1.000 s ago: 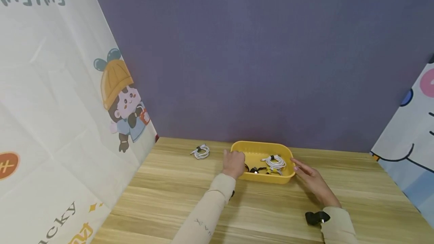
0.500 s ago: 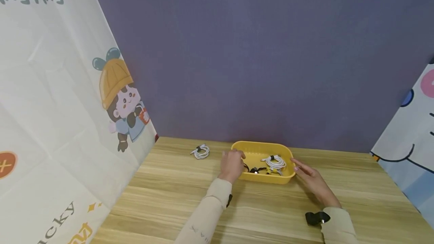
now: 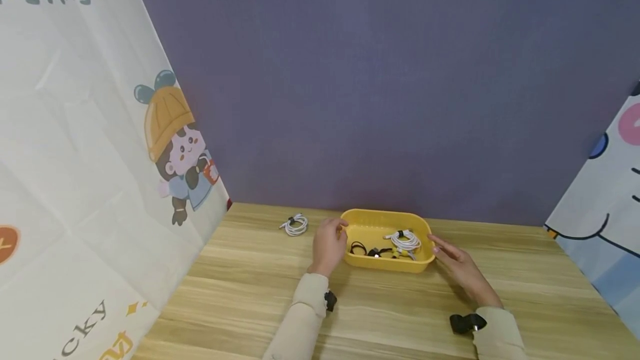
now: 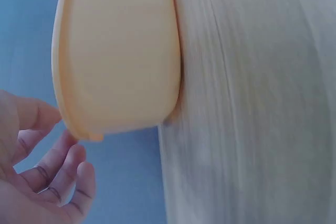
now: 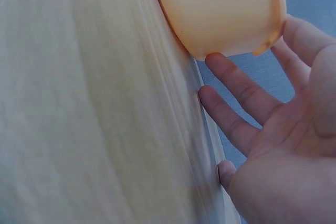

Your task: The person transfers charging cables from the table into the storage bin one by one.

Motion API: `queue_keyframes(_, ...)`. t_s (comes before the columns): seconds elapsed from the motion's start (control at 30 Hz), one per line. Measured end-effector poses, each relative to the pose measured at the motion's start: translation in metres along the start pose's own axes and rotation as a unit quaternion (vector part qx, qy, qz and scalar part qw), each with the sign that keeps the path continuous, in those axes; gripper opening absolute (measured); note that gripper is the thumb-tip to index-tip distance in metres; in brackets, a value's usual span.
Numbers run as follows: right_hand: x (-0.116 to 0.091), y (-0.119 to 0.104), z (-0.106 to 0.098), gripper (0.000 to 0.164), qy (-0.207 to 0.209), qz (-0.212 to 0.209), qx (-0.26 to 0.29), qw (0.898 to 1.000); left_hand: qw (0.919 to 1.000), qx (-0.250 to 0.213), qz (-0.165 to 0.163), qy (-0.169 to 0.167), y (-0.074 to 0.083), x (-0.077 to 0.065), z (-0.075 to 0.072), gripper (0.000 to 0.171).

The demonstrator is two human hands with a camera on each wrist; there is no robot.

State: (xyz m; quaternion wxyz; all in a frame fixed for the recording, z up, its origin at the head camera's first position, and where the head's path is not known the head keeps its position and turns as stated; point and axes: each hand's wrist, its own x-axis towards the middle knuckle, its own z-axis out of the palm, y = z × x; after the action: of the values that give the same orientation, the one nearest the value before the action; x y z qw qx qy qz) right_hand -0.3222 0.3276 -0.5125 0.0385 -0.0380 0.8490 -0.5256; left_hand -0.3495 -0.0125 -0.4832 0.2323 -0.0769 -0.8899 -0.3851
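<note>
A yellow plastic basket [image 3: 388, 263] stands on the wooden table. Inside it lie a coiled white cable [image 3: 406, 240] with a black tie, a black loop of cable [image 3: 358, 247], and small black and yellow pieces whose kind is too small to tell. At the basket's left end is my left hand [image 3: 329, 246], with loosely bent fingers; in the left wrist view its fingertips [image 4: 52, 116] meet or nearly meet the rim. My right hand [image 3: 462, 269] rests at the right end with extended fingers, and in the right wrist view a fingertip [image 5: 218, 61] touches the wall.
Another coiled white cable [image 3: 295, 225] with a black tie lies on the table [image 3: 390, 310], left of the basket. A purple backdrop [image 3: 370, 88] rises behind the table's far edge. Printed white sheets stand at the left and right sides.
My left hand has drawn out of the basket and moved left to its end, uncovering the black cable loop. The right hand and basket stay nearly in place.
</note>
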Motion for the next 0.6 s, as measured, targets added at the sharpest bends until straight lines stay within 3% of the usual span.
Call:
queue_keyframes(0.17, -0.001, 0.001, 0.002, 0.06, -0.003, -0.003, -0.002, 1.0, 0.9987, -0.021, -0.045, 0.008, -0.015, -0.001, -0.008, 0.016)
queue_keyframes(0.4, -0.002, 0.0, 0.002, 0.06, -0.004, 0.001, 0.004, 1.0, 0.9948, -0.017, -0.095, 0.031, -0.037, -0.002, -0.018, 0.019)
queue_keyframes(0.6, -0.001, -0.001, 0.001, 0.061, -0.006, 0.001, 0.006, 1.0, 0.9914, -0.009, -0.129, 0.022, -0.048, -0.001, -0.027, 0.025)
